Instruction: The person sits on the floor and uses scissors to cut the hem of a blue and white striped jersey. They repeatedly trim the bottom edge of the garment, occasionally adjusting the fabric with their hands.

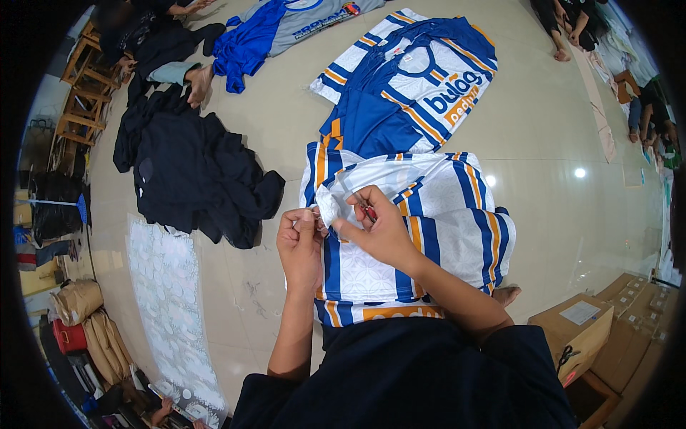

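- Two hands meet above the lap: the left hand (300, 239) pinches the edge of a small white cloth piece (329, 206) between thumb and fingers, and the right hand (384, 230) is curled around a slim tool (371, 213) with a red part (snips, perhaps, though the grip hides most of it).
- Below and around the hands, the striped garment (364, 266), white with blue and orange bands, spreads over the person's lap; whether the white piece belongs to it cannot be told.
- For neat work, the pinched edge would best be held taut, with only a little cloth standing clear.
- The tool's tip should point away from the left thumb and from loose layers underneath, since a slip could nick the fabric.
- Lettering in dark blue, with an orange panel below, fronts the blue-and-white shirt (386, 118) lying on the floor (543, 200) ahead.
- An orange strip (404, 313) with pale lettering, partly cut off, runs along the near end of the striped garment.
- Printing also crosses the grey-and-blue shirt (282, 32) farther off; the white label (579, 312) on a cardboard box (561, 336) is too small to read.
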A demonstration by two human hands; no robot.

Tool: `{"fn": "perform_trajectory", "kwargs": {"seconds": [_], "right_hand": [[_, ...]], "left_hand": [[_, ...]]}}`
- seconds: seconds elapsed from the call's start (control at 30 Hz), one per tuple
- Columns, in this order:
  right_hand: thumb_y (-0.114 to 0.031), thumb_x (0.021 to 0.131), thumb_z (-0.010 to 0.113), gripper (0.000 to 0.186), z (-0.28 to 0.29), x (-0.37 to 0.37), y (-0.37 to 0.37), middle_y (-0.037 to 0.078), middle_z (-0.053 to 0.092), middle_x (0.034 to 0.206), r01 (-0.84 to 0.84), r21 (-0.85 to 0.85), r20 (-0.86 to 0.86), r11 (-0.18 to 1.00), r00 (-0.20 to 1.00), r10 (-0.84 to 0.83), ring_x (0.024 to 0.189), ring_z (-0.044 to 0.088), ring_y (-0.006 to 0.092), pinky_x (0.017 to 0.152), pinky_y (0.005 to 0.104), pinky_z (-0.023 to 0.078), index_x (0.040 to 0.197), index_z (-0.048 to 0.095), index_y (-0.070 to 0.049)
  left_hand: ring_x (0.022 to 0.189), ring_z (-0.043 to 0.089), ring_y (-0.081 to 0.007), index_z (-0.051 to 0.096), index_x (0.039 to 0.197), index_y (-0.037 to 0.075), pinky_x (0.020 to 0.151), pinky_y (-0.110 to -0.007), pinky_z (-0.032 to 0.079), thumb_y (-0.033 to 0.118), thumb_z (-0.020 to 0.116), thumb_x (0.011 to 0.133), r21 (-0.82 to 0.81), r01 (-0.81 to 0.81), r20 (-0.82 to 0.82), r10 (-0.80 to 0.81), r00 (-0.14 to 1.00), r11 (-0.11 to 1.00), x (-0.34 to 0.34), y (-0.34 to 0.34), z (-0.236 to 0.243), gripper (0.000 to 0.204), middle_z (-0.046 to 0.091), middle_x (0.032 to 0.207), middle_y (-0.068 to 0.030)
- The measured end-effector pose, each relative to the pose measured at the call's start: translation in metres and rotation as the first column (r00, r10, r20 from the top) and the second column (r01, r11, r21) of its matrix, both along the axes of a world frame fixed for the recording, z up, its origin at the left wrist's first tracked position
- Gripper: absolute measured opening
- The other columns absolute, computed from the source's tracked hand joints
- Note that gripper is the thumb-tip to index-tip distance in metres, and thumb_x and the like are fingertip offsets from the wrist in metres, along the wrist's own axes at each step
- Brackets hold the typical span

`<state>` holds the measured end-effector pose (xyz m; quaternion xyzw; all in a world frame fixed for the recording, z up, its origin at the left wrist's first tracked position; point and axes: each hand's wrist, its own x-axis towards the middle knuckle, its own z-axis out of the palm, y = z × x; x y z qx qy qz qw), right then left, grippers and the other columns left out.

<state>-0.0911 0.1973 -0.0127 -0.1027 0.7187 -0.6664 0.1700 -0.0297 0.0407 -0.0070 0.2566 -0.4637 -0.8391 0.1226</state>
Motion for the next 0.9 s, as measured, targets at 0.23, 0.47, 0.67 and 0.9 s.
{"fn": "perform_trajectory", "kwargs": {"seconds": [0.23, 0.47, 0.67, 0.9], "right_hand": [[-0.014, 0.086, 0.084, 0.051, 0.008, 0.01, -0.015, 0.018, 0.07, 0.106, 0.011, 0.218, -0.307, 0.976, 0.95, 0.058, 0.098, 0.075, 0.0312, 0.084, 0.0351, 0.058, 0.125, 0.054, -0.002], [-0.006, 0.094, 0.073, 0.027, 0.008, 0.01, -0.01, 0.018, 0.074, 0.096, 0.017, 0.163, -0.303, 0.986, 0.952, 0.034, 0.085, 0.076, 0.0285, 0.077, 0.0338, 0.058, 0.118, 0.064, 0.003], [-0.008, 0.1, 0.065, 0.016, 0.006, 0.005, -0.003, 0.007, 0.07, 0.081, 0.002, 0.051, -0.033, 0.999, 0.999, 0.0, 0.066, 0.064, 0.0143, 0.063, 0.0291, 0.05, 0.111, 0.069, 0.002], [-0.02, 0.107, 0.061, 0.018, 0.021, -0.009, -0.001, -0.006, 0.051, 0.073, 0.135, -0.142, 0.596, 0.981, 0.803, -0.024, 0.057, 0.041, 0.0044, 0.05, 0.0249, 0.033, 0.101, 0.067, -0.006]], "left_hand": [[0.081, 0.062, -0.0064, 0.066, 0.11, 0.001, 0.076, -0.022, 0.051, 0.01, 0.07, 0.106, -0.036, 0.094, 0.0, -0.094, 0.996, 0.995, 0.001, -0.003, -0.006, 0.011, 0.072, 0.095, -0.0041], [0.083, 0.064, -0.0069, 0.067, 0.112, 0.0, 0.079, -0.021, 0.052, 0.009, 0.071, 0.105, -0.073, 0.045, 0.011, -0.045, 0.999, 0.996, -0.003, -0.001, -0.004, 0.012, 0.071, 0.097, -0.0043], [0.086, 0.064, -0.0064, 0.067, 0.111, 0.0, 0.081, -0.022, 0.052, 0.011, 0.072, 0.105, -0.134, 0.051, 0.008, -0.05, 0.999, 0.99, -0.007, 0.001, 0.0, 0.014, 0.071, 0.097, -0.004], [0.086, 0.062, -0.0049, 0.068, 0.109, 0.0, 0.081, -0.02, 0.05, 0.014, 0.072, 0.105, -0.375, 0.141, 0.089, -0.116, 0.989, 0.916, -0.008, 0.0, 0.001, 0.015, 0.07, 0.094, -0.0018]]}}
